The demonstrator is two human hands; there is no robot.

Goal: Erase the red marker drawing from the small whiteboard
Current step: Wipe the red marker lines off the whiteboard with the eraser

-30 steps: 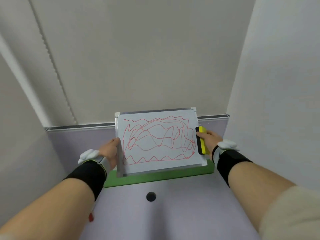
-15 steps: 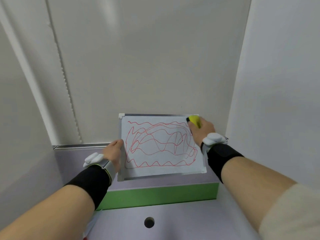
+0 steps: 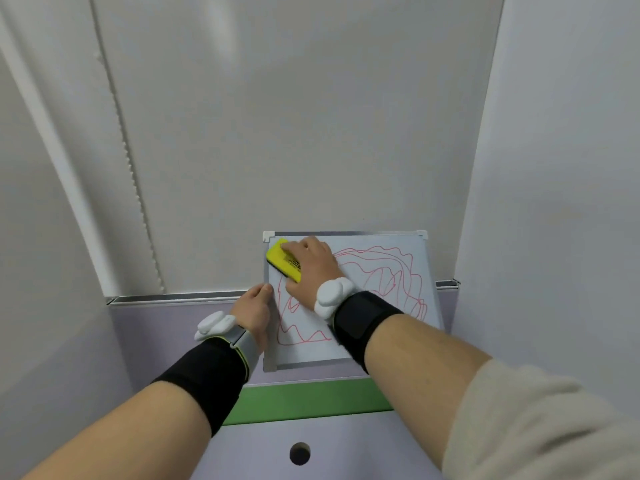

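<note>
The small whiteboard (image 3: pixel 349 344) stands propped upright against the back wall, metal-framed, covered with red marker scribbles (image 3: pixel 388 271). My left hand (image 3: pixel 254 310) grips the board's left edge. My right hand (image 3: pixel 308 265) presses a yellow eraser (image 3: pixel 282 259) flat on the board's upper left corner. A strip along the top of the board looks wiped clean. My right forearm hides the board's lower middle part.
A green strip (image 3: pixel 308 400) runs across the lilac desk (image 3: pixel 346 455) just below the board. A round cable hole (image 3: pixel 299 452) sits in the desk near me. White partition walls close in on the left, back and right.
My right hand carried the eraser from the board's right edge up to its top right corner, then across the top to the upper left corner. The left hand kept its hold.
</note>
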